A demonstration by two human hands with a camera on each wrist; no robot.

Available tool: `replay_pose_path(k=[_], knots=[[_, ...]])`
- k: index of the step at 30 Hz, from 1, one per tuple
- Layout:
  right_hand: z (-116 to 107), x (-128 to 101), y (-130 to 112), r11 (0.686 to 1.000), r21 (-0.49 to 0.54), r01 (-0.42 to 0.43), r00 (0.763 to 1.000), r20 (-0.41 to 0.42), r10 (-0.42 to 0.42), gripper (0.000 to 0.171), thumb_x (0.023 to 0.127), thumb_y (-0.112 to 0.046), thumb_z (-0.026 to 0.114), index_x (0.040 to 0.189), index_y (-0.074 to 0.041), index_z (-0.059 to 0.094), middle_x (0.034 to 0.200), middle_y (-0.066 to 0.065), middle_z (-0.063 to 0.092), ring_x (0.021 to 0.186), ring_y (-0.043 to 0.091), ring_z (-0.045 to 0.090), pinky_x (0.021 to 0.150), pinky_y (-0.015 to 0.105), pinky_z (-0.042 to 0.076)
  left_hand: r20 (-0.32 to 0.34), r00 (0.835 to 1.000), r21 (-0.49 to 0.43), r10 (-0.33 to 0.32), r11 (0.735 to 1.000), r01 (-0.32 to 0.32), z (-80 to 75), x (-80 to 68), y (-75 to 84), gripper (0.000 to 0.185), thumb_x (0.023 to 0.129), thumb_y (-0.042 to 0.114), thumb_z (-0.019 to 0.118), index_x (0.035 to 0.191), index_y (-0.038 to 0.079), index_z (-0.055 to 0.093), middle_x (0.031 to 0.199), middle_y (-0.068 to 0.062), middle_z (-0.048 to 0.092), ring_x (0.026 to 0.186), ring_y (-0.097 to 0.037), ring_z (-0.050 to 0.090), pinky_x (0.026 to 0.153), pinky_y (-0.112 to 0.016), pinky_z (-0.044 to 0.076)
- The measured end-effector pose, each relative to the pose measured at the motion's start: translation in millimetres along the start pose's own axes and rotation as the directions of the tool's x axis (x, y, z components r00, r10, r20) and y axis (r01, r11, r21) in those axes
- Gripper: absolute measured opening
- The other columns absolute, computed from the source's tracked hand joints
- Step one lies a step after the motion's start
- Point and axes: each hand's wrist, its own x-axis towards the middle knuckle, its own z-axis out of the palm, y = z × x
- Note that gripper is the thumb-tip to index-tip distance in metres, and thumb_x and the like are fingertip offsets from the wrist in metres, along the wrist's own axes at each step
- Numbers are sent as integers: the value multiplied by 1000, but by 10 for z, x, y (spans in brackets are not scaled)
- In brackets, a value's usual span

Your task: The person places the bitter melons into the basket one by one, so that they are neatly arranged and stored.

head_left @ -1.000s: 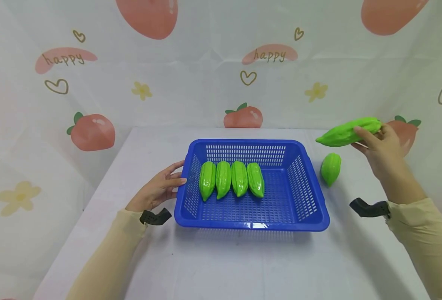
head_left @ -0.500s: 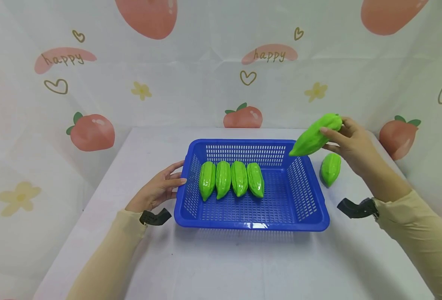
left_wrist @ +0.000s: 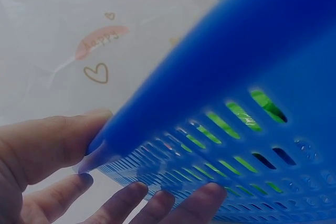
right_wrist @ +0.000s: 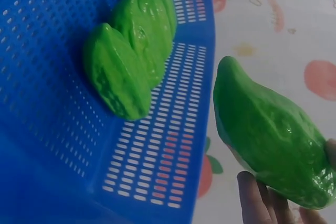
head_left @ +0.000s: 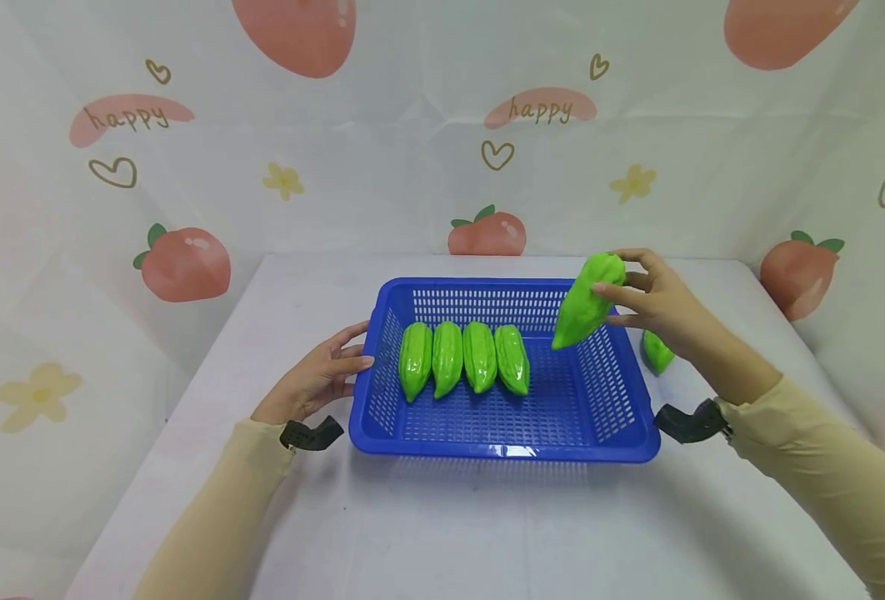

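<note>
Over the blue basket (head_left: pixel 504 433), right hand (head_left: pixel 656 302) with tilted gourd (head_left: pixel 587 301).

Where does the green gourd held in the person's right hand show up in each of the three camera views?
Head: held gourd, right of centre, tip down over the blue basket, in the right hand.
Left wrist: not clearly in it; only green glimpses past the basket wall.
Right wrist: lower right, above the fingertips.
Shared landmark: the blue basket.

Six green gourds (head_left: pixel 480 357), one blue basket (head_left: pixel 502 450), two hands (head_left: pixel 315 379).
</note>
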Motion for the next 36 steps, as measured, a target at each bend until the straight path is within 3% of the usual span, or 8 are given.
replay_pose_path(k=[8,15,24,31,36], knots=[[113,50,22,998,-31,-50,996,68,52,65,96,-22,60,147,-13,21,133,28,45,92,6,66,82,35,58,1,1000,6,-1,1000,1,-1,-9,17,77,94,14,63,155,22,18,143,-18,44,93,-16,69,84,-36,58],[172,107,23,996,-54,-64,990,124,70,61,96,-18,61,145,-12,25,119,23,55,91,11,67,81,36,58,3,1000,4,3,1000,-3,-1,-13,19,77,94,13,63,155,22,18,140,-18,48,93,-17,69,84,-38,58],[241,203,45,987,-100,-127,974,173,143,61,97,-17,58,148,-9,24,131,31,49,106,29,63,89,49,53,1,1000,-6,-2,1000,2,3,-5,12,77,93,12,63,155,22,18,139,-17,48,93,-17,69,84,-38,58],[278,309,131,975,-141,-173,958,205,200,59,98,-12,56,146,-3,24,130,35,49,103,31,65,90,51,53,-2,1000,3,1,1000,-1,2,-7,10,77,93,13,63,155,21,18,141,-19,47,93,-17,70,85,-38,57],[322,379,200,963,-165,-214,941,230,248,59,97,-9,56,146,-3,26,133,37,47,114,41,59,90,51,53,0,1000,3,-5,1000,5,0,-2,3,78,93,14,64,155,22,18,142,-19,46,94,-17,69,85,-38,57]])
